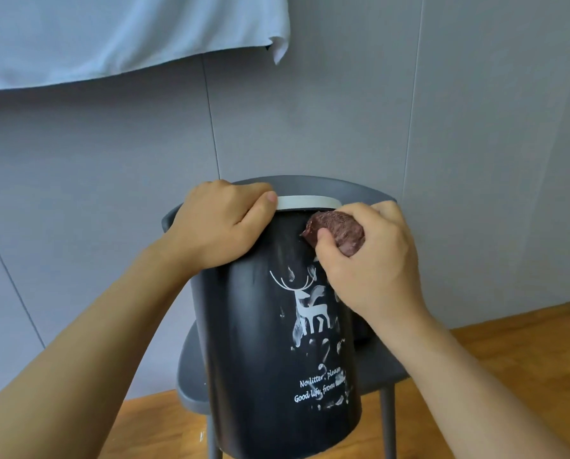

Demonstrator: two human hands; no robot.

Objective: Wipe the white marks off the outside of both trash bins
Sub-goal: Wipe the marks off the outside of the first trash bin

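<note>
- Two bare forearms enter from the bottom corners, at about 7 and 5 o'clock, and converge on the top of a black trash bin (260, 342) in the middle of the view.
- That bin stands on the seat of a grey chair (190, 376), tilted toward the camera, with its white rim (306, 202) at 12 o'clock against the chair back.
- On the bin's front sit a white deer print (310, 309) and two lines of white lettering (320, 387) lower down, toward 6 o'clock.
- White smears (297, 332) lie scattered around the deer and near the lettering.
- At the bin's 11 o'clock the left hand (220, 223) is curled over the rim, knuckles up, thumb lying along the white edge, gripping the bin.
- At the bin's 1 o'clock the right hand (373, 256) is closed around a bunched brownish-red cloth (338, 231), wrist bent, thumb tucked under the wad.
- The cloth is pressed against the bin's upper wall just below the rim.
- Behind the chair stands a grey panelled wall (343, 111), with a pale blue sheet (111, 31) hanging at 11 o'clock.
- A wooden floor (508, 352) shows at 4 o'clock and under the chair legs.
</note>
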